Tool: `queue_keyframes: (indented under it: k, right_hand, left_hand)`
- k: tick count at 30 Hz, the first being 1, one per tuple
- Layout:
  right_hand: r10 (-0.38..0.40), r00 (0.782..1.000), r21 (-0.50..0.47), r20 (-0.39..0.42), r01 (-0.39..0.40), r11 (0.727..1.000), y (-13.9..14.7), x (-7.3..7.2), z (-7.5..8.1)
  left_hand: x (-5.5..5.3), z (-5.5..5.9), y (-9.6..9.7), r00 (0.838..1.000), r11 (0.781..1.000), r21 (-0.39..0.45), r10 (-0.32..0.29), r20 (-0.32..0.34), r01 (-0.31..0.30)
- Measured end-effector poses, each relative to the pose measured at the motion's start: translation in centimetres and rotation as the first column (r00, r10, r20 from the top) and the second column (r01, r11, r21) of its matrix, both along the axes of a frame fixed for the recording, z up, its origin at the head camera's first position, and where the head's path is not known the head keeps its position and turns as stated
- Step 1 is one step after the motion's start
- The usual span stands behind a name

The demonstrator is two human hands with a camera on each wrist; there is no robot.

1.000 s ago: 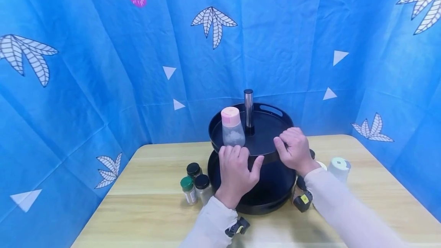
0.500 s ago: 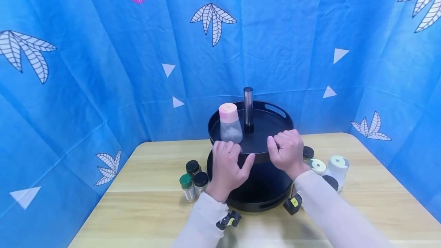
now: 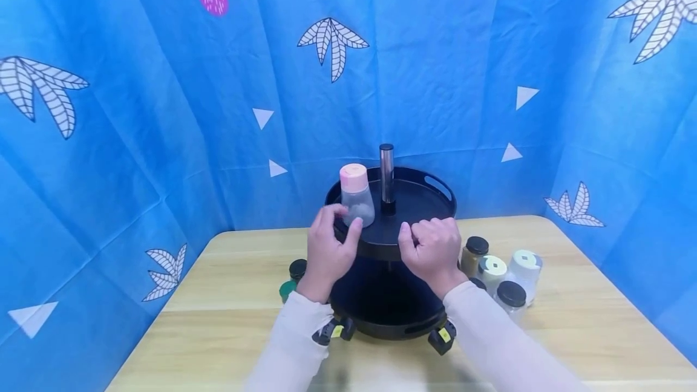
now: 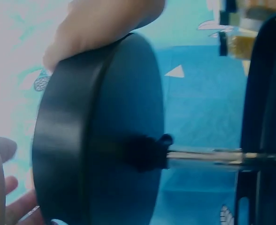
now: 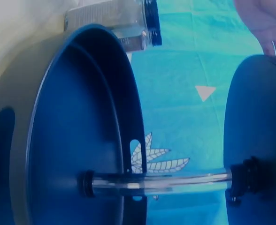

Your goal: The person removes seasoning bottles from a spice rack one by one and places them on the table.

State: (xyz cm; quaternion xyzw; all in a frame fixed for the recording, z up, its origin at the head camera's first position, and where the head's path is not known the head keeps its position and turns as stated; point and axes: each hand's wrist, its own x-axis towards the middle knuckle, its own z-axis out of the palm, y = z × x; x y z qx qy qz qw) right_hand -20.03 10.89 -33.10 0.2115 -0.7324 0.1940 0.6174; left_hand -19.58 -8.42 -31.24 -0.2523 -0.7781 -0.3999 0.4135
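A black two-tier round tray stand (image 3: 392, 313) with a metal centre post (image 3: 386, 174) stands on the table. On its upper tray (image 3: 416, 195), left of the post, is an upright clear bottle with a pink cap (image 3: 356, 201). My right hand (image 3: 432, 253) grips the upper tray's front rim with curled fingers; the left wrist view also shows that right hand (image 4: 105, 23) on the rim. My left hand (image 3: 329, 253) is at the rim's front left, fingers and thumb spread, close to the bottle. Whether it touches the rim or bottle, I cannot tell.
Right of the stand are several containers, including a black-lidded jar (image 3: 510, 298) and a white-capped bottle (image 3: 525, 271). On the left, a green-lidded jar (image 3: 287, 290) and a black-lidded jar (image 3: 297, 269) are partly hidden by my left arm. Blue curtains (image 3: 435, 77) surround the table.
My left hand has shifted left, its fingers now spread. The right hand has moved left along the front. The upper tray appears turned slightly, its bottle farther left of the post.
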Motion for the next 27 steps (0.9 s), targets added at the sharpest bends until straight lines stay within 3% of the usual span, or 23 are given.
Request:
queue_keyframes:
  k: [4,7,13,20,27]
  right_hand:
    - [-0.005,0.999,-0.022,-0.04,0.004,1.0,-0.5,0.1,-0.2]
    - [-0.005,0.999,-0.03,-0.054,0.003,1.0,-0.8,0.1,-0.2]
    - [-0.018,0.997,-0.05,-0.071,0.014,0.999,-1.9,0.3,-0.3]
    - [-0.042,0.996,-0.049,-0.077,0.039,0.998,-2.6,0.4,-0.5]
    - [-0.051,0.996,-0.039,-0.071,0.048,0.998,-2.3,0.4,-0.6]
  left_hand:
    - [-0.8,1.4,-0.4,0.998,0.999,0.034,0.021,0.052,-0.023]
    - [-1.4,2.6,-0.7,0.99,0.999,0.032,0.029,0.141,-0.034]
    - [-2.7,4.4,-1.1,0.939,0.999,0.02,0.024,0.343,-0.033]
    - [-4.6,5.0,-1.2,0.89,0.998,-0.048,0.054,0.453,-0.036]
    - [-6.0,4.6,-0.5,0.872,0.996,-0.087,0.053,0.487,-0.011]
